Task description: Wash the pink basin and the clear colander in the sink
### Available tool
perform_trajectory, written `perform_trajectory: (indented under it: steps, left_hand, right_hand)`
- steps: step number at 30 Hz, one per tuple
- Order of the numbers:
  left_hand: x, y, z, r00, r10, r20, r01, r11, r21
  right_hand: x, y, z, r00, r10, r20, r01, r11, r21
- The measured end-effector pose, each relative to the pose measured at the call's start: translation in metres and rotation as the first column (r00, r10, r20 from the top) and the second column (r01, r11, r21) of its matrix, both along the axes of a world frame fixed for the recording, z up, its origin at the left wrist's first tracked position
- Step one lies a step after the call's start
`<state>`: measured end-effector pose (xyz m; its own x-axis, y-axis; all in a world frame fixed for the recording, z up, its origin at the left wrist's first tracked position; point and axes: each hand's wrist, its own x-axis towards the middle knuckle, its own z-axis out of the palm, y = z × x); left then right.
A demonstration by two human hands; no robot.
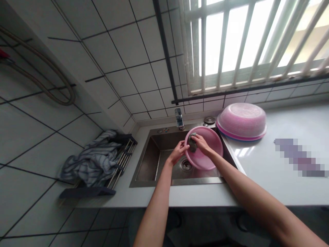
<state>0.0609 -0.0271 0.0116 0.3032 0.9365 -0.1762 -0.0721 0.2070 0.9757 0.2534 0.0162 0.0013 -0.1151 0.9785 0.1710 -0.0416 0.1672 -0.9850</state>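
Observation:
A pink plastic basin (209, 151) is tilted over the steel sink (154, 161). My left hand (178, 152) grips the basin's left rim with its fingers curled round it. My right hand (200, 142) is inside the basin, closed on a dark grey-green scouring sponge (192, 143) pressed against the inner wall near the rim. Both forearms reach in from the bottom of the view.
A tap (179, 118) stands behind the sink. Upturned pink basins (241, 121) are stacked on the white counter (257, 171) to the right. A striped cloth (94, 159) lies on a dish rack (120, 161) left of the sink. Tiled walls and a barred window surround the sink.

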Motion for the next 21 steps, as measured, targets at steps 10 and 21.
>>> perform_trajectory:
  steps: [10, 21]
  left_hand:
    - [0.003, 0.002, 0.003, 0.988, 0.069, 0.141, -0.079, 0.995, 0.065]
    - [-0.001, 0.006, -0.001, 0.985, 0.058, 0.16, -0.071, 0.994, 0.081]
  right_hand:
    - [-0.023, -0.012, -0.005, 0.958, 0.287, 0.014, -0.287, 0.957, 0.039]
    - [-0.025, -0.024, 0.009, 0.927, 0.374, 0.039, -0.375, 0.927, 0.014]
